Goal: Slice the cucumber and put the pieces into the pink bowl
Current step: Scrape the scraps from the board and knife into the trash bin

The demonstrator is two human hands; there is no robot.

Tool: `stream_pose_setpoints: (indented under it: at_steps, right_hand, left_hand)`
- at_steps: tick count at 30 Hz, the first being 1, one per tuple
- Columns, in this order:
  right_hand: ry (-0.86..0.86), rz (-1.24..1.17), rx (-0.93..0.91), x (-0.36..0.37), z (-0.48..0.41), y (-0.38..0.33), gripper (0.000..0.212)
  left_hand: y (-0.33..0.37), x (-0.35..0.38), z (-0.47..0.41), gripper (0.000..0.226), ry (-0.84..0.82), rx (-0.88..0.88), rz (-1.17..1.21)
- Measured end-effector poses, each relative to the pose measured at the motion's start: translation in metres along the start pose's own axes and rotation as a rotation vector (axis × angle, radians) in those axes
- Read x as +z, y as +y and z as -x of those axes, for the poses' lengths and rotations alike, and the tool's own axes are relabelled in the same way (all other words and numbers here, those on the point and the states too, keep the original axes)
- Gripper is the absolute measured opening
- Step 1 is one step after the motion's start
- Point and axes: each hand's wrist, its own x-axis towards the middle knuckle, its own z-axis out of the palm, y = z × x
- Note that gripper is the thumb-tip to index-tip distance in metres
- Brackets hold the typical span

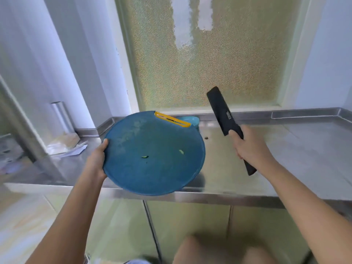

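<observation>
My left hand [98, 161] grips the left rim of a round blue cutting board [152, 168] with a yellow handle slot [172, 119], and holds it tilted up over the steel counter. Two small green cucumber scraps [145, 156] cling to the board's face. My right hand [249, 147] grips the handle of a black knife [222, 109], its blade pointing up and away to the right of the board. Behind the board's top edge a light blue rim [191, 120] peeks out. No pink bowl and no cucumber slices show.
The stainless steel counter [285, 149] has a raised back lip and a front edge [209, 197] near me. A roll of clear film [62, 117] and some paper scraps [74, 151] lie at the far left. A frosted window fills the wall behind.
</observation>
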Motion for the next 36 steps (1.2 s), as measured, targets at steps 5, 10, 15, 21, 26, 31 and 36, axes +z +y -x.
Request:
stream_pose_setpoints:
  at_steps: [5, 10, 15, 21, 26, 31, 36]
  right_hand:
    - [-0.258, -0.211, -0.014, 0.047, 0.038, -0.055, 0.027]
    - [-0.489, -0.375, -0.054, 0.1, 0.08, -0.097, 0.026]
    - [-0.691, -0.419, -0.098, 0.156, 0.136, -0.125, 0.028]
    - [-0.855, -0.432, -0.12, 0.211, 0.199, -0.134, 0.027]
    - [-0.954, -0.395, -0.106, 0.246, 0.234, -0.121, 0.024]
    - [-0.931, -0.23, -0.099, 0.276, 0.261, -0.098, 0.025]
    - [-0.846, -0.121, -0.21, 0.292, 0.3, -0.072, 0.034]
  left_hand:
    - [-0.006, -0.07, 0.035, 0.026, 0.016, 0.003, -0.022]
    - [0.003, -0.14, 0.076, 0.048, 0.039, -0.011, -0.069]
    - [0.001, -0.211, 0.115, 0.051, 0.124, -0.011, -0.088]
    - [-0.024, -0.276, 0.149, 0.03, 0.288, -0.071, -0.091]
    - [-0.057, -0.302, 0.159, 0.03, 0.376, -0.138, -0.111]
    - [-0.1, -0.301, 0.148, 0.032, 0.466, -0.225, -0.201]
    - [-0.153, -0.285, 0.131, 0.037, 0.592, -0.287, -0.218]
